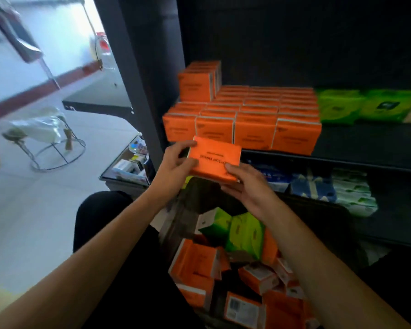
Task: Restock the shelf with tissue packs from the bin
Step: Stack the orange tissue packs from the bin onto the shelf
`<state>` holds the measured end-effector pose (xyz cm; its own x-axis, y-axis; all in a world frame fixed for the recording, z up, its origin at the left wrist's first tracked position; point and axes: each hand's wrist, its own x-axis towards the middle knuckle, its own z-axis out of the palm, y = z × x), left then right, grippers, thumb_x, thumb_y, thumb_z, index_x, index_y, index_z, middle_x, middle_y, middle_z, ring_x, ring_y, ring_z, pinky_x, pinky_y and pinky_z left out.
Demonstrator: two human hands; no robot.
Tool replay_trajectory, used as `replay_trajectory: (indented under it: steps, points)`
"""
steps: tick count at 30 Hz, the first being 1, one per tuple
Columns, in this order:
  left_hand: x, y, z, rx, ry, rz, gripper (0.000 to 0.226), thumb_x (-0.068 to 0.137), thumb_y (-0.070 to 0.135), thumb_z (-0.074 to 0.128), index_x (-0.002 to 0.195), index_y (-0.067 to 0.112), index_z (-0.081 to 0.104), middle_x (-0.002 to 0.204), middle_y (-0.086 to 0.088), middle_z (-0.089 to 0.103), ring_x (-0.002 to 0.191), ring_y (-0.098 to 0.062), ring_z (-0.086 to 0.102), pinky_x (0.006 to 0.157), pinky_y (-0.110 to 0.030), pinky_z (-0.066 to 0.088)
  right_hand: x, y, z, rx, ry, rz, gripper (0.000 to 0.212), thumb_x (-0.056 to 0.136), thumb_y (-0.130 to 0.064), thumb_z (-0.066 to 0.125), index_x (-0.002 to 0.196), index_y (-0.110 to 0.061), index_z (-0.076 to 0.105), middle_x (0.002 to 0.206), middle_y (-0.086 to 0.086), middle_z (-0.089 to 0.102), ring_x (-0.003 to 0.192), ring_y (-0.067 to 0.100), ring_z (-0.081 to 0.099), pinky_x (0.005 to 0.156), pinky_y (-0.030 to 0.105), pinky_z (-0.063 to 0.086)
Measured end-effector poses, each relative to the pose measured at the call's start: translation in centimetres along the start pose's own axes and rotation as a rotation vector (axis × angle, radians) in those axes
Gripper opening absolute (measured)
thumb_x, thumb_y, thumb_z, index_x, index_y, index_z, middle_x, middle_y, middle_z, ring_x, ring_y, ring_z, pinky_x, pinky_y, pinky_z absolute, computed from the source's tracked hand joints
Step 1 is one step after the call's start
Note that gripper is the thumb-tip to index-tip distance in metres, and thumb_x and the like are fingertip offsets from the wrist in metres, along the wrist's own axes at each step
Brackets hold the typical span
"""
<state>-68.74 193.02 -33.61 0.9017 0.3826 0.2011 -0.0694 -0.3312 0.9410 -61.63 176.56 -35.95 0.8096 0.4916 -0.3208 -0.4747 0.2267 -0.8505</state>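
Both hands hold one orange tissue pack (215, 157) just in front of the shelf edge. My left hand (176, 165) grips its left end, fingers on top and thumb on the face. My right hand (246, 184) grips its lower right corner. Behind it, several orange packs (247, 119) stand in rows on the black shelf (365, 143), with a taller stack (197, 81) at the back left. Below my arms, the dark bin (176, 224) holds several loose orange packs (195, 264) and green packs (242, 233).
Green tissue packs (365, 105) lie on the shelf to the right of the orange rows. The lower shelf carries blue and white packs (318, 186). A dark shelf post (133, 74) rises at the left. A wire stool (50, 143) stands on the pale floor.
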Motion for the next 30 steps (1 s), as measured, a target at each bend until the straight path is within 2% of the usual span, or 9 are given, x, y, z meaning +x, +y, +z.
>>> replay_trajectory:
  steps: [2, 5, 7, 12, 17, 19, 21, 27, 30]
  points:
    - [0.5, 0.9, -0.6, -0.170, 0.043, -0.133, 0.041, 0.092, 0.010, 0.057, 0.131, 0.012, 0.044, 0.120, -0.013, 0.056, 0.091, -0.008, 0.065, 0.065, -0.023, 0.056, 0.2, -1.1, 1.1, 0.006, -0.013, -0.078, 0.022, 0.089, -0.016, 0.066, 0.109, -0.016, 0.059, 0.103, 0.005, 0.067, 0.094, 0.022, 0.066, 0.068, 0.030, 0.057]
    - [1.3, 1.8, -1.5, -0.347, 0.052, -0.228, 0.031, 0.092, 0.013, 0.058, 0.123, 0.011, 0.053, 0.109, -0.015, 0.064, 0.092, -0.024, 0.066, 0.065, -0.029, 0.058, 0.8, -2.8, 2.4, -0.041, -0.034, -0.156, 0.028, 0.089, -0.017, 0.065, 0.116, -0.019, 0.059, 0.112, 0.006, 0.066, 0.101, 0.024, 0.065, 0.067, 0.030, 0.056]
    - [2.0, 2.3, -2.0, -0.398, 0.049, -0.210, 0.023, 0.093, 0.011, 0.057, 0.115, 0.011, 0.059, 0.112, -0.015, 0.065, 0.096, -0.024, 0.065, 0.069, -0.028, 0.059, 1.3, -3.9, 3.0, -0.092, -0.042, -0.187, 0.031, 0.089, -0.020, 0.065, 0.120, -0.020, 0.059, 0.115, 0.007, 0.066, 0.104, 0.025, 0.065, 0.070, 0.032, 0.056]
    - [4.4, 2.6, -3.1, -0.459, 0.087, -0.193, 0.032, 0.092, 0.009, 0.057, 0.124, 0.007, 0.055, 0.118, -0.015, 0.063, 0.101, -0.024, 0.065, 0.076, -0.030, 0.059, 3.6, -6.3, 4.7, -0.248, 0.005, -0.271, 0.031, 0.088, -0.028, 0.067, 0.116, -0.015, 0.064, 0.114, 0.008, 0.067, 0.105, 0.023, 0.065, 0.071, 0.029, 0.057]
    - [6.6, 1.8, -3.8, -0.500, 0.106, -0.099, 0.032, 0.091, 0.006, 0.057, 0.123, 0.009, 0.055, 0.109, -0.012, 0.067, 0.094, -0.020, 0.068, 0.082, -0.037, 0.058, 5.9, -7.5, 5.9, -0.483, 0.034, -0.389, 0.019, 0.086, -0.034, 0.069, 0.102, -0.025, 0.068, 0.101, -0.008, 0.069, 0.090, 0.005, 0.063, 0.079, 0.024, 0.051]
    - [7.8, 1.1, -3.8, -0.468, 0.128, -0.056, 0.031, 0.092, 0.007, 0.057, 0.123, 0.011, 0.055, 0.104, -0.006, 0.069, 0.091, -0.016, 0.069, 0.082, -0.036, 0.058, 6.9, -7.7, 6.4, -0.538, 0.024, -0.420, 0.013, 0.085, -0.033, 0.070, 0.096, -0.029, 0.065, 0.097, -0.012, 0.067, 0.089, 0.004, 0.062, 0.084, 0.028, 0.052]
    - [9.0, 0.4, -3.9, -0.448, 0.177, -0.021, 0.029, 0.093, 0.007, 0.056, 0.119, 0.018, 0.058, 0.104, -0.004, 0.070, 0.095, -0.017, 0.069, 0.081, -0.035, 0.058, 8.1, -7.8, 6.9, -0.568, 0.052, -0.462, 0.019, 0.084, -0.030, 0.072, 0.101, -0.026, 0.065, 0.097, -0.009, 0.067, 0.089, 0.008, 0.064, 0.085, 0.031, 0.054]
    - [13.5, -1.4, -3.2, -0.655, 0.251, -0.098, 0.043, 0.091, 0.007, 0.058, 0.133, 0.013, 0.048, 0.116, -0.019, 0.063, 0.103, -0.027, 0.067, 0.087, -0.043, 0.056, 12.5, -6.8, 8.2, -0.283, -0.040, -0.430, 0.053, 0.083, -0.020, 0.074, 0.131, -0.022, 0.050, 0.111, 0.003, 0.071, 0.100, 0.020, 0.069, 0.086, 0.037, 0.057]
    - [15.2, -1.8, -2.1, -0.716, 0.208, -0.150, 0.036, 0.089, 0.004, 0.054, 0.125, 0.010, 0.053, 0.120, -0.017, 0.062, 0.108, -0.028, 0.064, 0.092, -0.045, 0.054, 14.6, -6.2, 9.4, -0.129, -0.003, -0.411, 0.048, 0.081, -0.017, 0.074, 0.125, -0.011, 0.055, 0.114, 0.008, 0.070, 0.105, 0.024, 0.067, 0.094, 0.046, 0.053]
